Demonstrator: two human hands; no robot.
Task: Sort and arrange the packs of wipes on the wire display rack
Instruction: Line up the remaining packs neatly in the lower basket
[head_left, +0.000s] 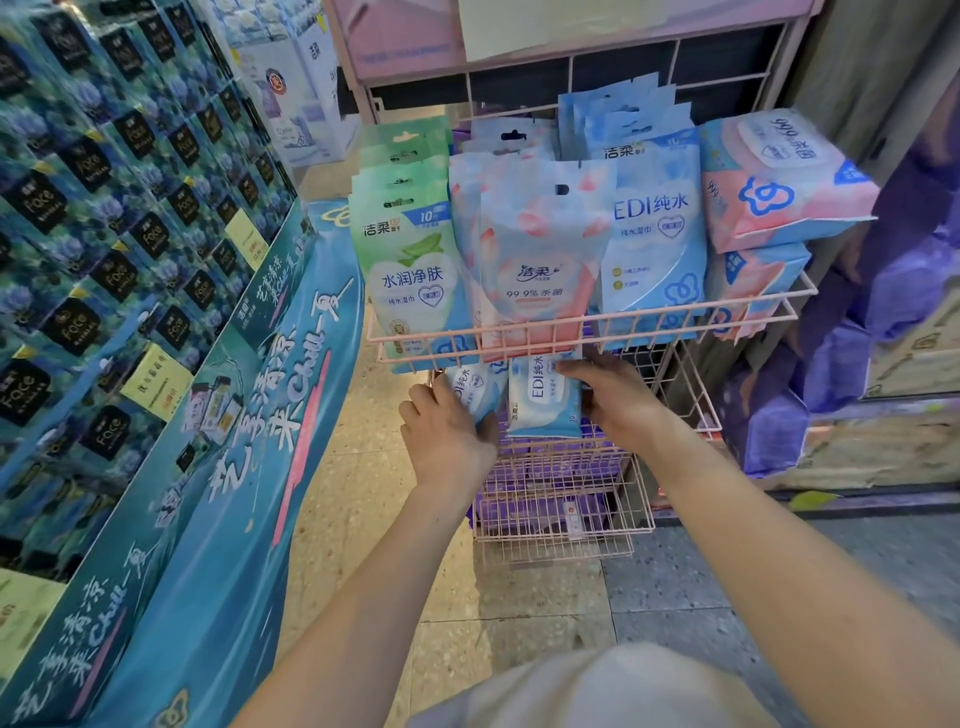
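A pink wire display rack (571, 325) holds upright packs in its top basket: green packs (410, 265) at the left, pink-and-white packs (540, 270) in the middle, blue packs (657, 228) to their right, and bulky pink packs (779, 187) stacked at the far right. In the basket below, a blue-and-white pack (543, 397) stands upright, and my right hand (618, 400) grips its right side. My left hand (447, 426) rests on a second blue pack (475, 389) next to it. Purple packs (550, 457) fill the lower baskets.
A tall stack of dark blue tissue boxes (119, 208) on a teal display base (249, 467) stands close on the left. Purple bundles (883, 291) and cartons crowd the right of the rack. Speckled floor (519, 613) lies between me and the rack.
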